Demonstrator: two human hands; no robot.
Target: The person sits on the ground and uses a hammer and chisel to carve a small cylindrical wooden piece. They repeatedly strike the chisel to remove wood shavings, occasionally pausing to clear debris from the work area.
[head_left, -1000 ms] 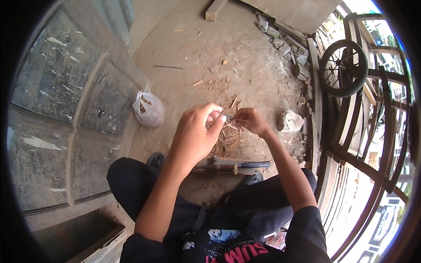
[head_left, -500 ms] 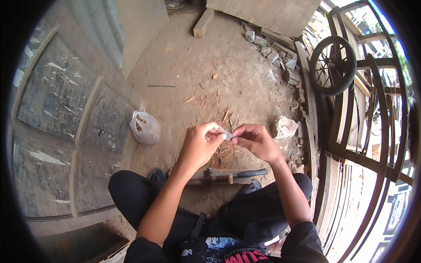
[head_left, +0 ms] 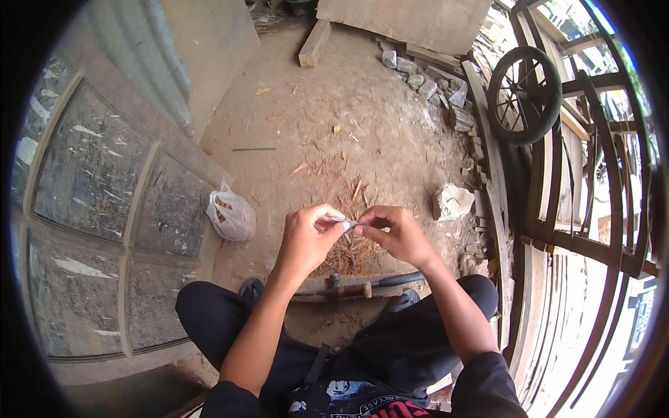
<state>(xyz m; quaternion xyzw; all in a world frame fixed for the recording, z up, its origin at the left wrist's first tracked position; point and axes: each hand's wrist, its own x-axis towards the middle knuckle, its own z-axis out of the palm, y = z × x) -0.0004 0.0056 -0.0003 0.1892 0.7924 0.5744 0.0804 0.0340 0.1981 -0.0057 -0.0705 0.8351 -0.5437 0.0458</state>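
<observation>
A small thin greyish piece [head_left: 348,222], too small to name, is pinched between the fingertips of my left hand [head_left: 312,235] and my right hand [head_left: 393,237], both closed on it. Below them, light wood chips [head_left: 357,257] lie on the dirt floor. Near my feet, a hammer [head_left: 397,279] with a dark handle and a tool with a wooden handle [head_left: 352,289] rest on a board [head_left: 313,285], partly hidden by each other.
A white plastic bag [head_left: 232,217] stands beside a worn door panel [head_left: 89,160] at left. Wooden blocks [head_left: 312,45], rubble [head_left: 417,82] and a pale rock [head_left: 453,203] edge the floor [head_left: 272,125]. Wooden frames [head_left: 610,209] and a spoked wheel [head_left: 524,95] are at right.
Both hands have moved down in the picture. My left hand has shifted back from higher up, and the two hands are level around the small piece. The whole view has also shifted.
</observation>
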